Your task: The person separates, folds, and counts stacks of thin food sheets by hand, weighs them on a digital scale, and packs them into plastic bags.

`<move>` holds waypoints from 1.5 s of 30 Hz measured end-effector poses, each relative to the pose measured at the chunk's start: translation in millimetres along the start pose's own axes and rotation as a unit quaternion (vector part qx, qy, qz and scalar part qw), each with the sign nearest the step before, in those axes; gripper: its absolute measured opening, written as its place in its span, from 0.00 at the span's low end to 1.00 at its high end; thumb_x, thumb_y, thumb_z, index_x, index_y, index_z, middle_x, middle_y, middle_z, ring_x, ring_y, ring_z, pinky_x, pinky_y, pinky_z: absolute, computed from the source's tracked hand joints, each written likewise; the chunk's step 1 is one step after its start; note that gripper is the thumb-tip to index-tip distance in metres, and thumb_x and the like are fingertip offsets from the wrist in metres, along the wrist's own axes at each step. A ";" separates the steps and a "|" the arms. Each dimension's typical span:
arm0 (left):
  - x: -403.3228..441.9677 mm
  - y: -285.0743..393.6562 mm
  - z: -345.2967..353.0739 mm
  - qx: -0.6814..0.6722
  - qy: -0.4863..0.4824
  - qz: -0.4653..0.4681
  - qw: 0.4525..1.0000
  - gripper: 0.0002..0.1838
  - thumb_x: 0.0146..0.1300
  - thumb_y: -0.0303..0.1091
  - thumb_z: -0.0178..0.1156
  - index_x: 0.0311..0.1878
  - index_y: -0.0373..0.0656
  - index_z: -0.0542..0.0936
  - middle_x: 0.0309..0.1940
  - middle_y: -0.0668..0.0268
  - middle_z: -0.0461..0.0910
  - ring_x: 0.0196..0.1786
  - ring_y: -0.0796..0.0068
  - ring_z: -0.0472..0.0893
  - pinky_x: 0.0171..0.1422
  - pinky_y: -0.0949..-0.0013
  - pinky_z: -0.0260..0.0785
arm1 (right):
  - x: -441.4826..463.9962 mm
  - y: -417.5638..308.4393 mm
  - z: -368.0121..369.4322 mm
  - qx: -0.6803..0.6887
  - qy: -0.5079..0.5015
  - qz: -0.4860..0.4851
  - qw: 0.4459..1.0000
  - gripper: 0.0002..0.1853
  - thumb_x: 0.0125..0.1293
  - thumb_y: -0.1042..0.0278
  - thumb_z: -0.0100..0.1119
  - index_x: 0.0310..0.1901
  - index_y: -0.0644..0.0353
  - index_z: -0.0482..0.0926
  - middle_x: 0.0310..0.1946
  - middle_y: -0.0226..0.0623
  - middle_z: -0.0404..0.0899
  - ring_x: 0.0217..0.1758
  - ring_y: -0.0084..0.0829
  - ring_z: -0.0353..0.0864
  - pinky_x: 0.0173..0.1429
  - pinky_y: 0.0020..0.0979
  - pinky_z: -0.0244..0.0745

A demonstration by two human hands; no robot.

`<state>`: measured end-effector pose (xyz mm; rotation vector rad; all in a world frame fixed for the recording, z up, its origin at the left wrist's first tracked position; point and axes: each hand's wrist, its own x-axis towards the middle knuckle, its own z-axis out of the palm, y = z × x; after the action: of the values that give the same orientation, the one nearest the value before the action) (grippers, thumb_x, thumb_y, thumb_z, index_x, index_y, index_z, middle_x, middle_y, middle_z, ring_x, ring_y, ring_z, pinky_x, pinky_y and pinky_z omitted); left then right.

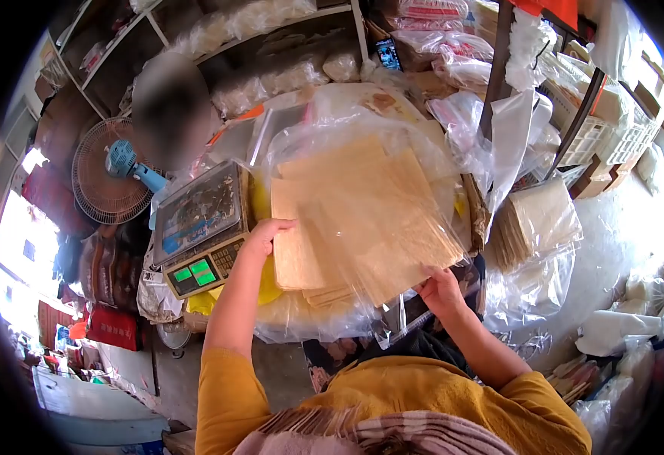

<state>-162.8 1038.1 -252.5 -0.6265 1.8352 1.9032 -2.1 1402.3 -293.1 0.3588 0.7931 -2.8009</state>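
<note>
A stack of thin, flat tan-brown sheets (362,220) lies fanned out in front of me, partly covered by a clear plastic bag (430,163). My left hand (267,235) grips the left edge of the stack, thumb on top and fingers mostly hidden beneath. At the lower right corner, my right hand (440,291) pinches the sheets and perhaps the bag's edge; its fingertips are partly hidden. Just left of the stack stands a digital scale (199,269) with lit green displays and a scuffed metal pan (199,212).
A fan (112,171) stands behind the scale, near a blurred person (169,106). Another bagged stack of brown sheets (533,224) sits to the right. Shelves (271,38) hold bagged goods at the back. A phone (387,54) shows near them, and a dark post (496,72) rises at right.
</note>
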 end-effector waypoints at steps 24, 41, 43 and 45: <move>-313.2 129.9 0.7 0.222 0.259 0.582 0.738 0.17 0.51 0.26 0.65 0.45 0.31 0.77 0.40 0.64 0.79 0.40 0.76 0.77 0.48 0.74 0.69 | 45.6 -74.1 142.5 -0.667 -0.084 -0.363 0.645 0.29 0.61 0.60 0.61 0.62 0.60 0.63 0.58 0.41 0.70 0.57 0.37 0.73 0.59 0.37 0.70; -155.3 56.8 30.0 -0.015 0.147 0.556 0.818 0.15 0.53 0.27 0.65 0.44 0.34 0.77 0.37 0.67 0.80 0.39 0.79 0.78 0.44 0.75 0.71 | 56.6 -112.6 145.6 -0.346 -0.140 -0.313 0.873 0.19 0.62 0.66 0.61 0.51 0.65 0.72 0.42 0.31 0.78 0.43 0.20 0.76 0.46 0.24 0.72; -129.7 40.1 23.1 0.029 0.146 0.528 0.836 0.18 0.53 0.26 0.65 0.47 0.34 0.75 0.40 0.66 0.79 0.41 0.77 0.78 0.46 0.74 0.71 | 59.3 -124.7 141.8 -0.334 -0.134 -0.326 0.874 0.19 0.60 0.65 0.63 0.50 0.65 0.72 0.42 0.31 0.78 0.43 0.20 0.76 0.46 0.23 0.72; -104.2 19.7 16.1 0.036 0.110 0.500 0.858 0.20 0.53 0.25 0.65 0.50 0.34 0.74 0.43 0.65 0.78 0.43 0.77 0.77 0.48 0.73 0.71 | 71.0 -131.3 125.1 -0.389 -0.127 -0.302 0.861 0.21 0.56 0.67 0.67 0.50 0.66 0.73 0.42 0.32 0.78 0.43 0.21 0.76 0.46 0.24 0.72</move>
<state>-90.5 1054.3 -174.9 0.2545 2.6841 2.3809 -125.9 1435.3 -146.5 -0.4686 2.1222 -2.5804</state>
